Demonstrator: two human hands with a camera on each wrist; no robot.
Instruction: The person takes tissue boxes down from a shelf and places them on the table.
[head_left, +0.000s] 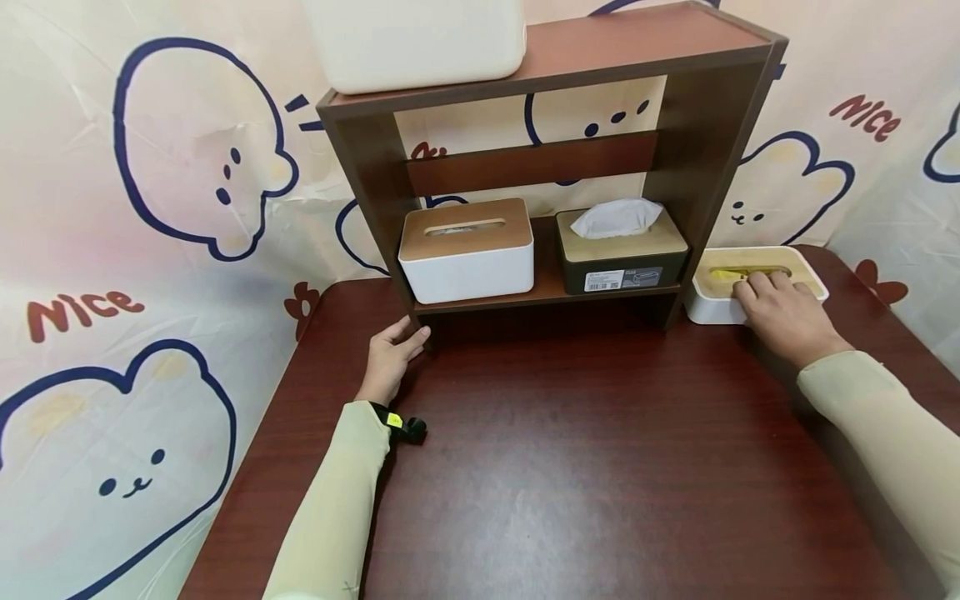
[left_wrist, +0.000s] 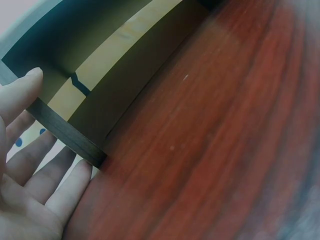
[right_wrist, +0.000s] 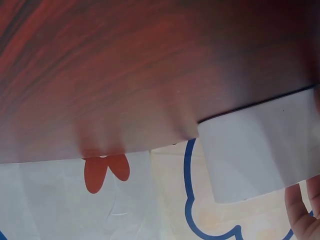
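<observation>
My left hand [head_left: 390,358] holds the lower front edge of the left side panel of a dark brown wooden shelf [head_left: 536,302]. In the left wrist view its thumb lies on one face of the panel [left_wrist: 65,132], the fingers on the other. Far right, my right hand [head_left: 787,317] bends its fingers over the slot of a white tissue box [head_left: 716,311] with a light wood lid. Something yellow [head_left: 723,275] shows in that slot, left of the fingertips. The right wrist view shows the box's white wall [right_wrist: 260,150] with fingers [right_wrist: 300,215] at its lid side.
On the shelf's lower board sit a white tissue box [head_left: 465,271] with a brown lid and a dark green one [head_left: 577,271] with a tissue sticking out. A white container [head_left: 420,50] stands on top. Printed cloth [head_left: 187,308] hangs behind the dark red table [head_left: 585,467].
</observation>
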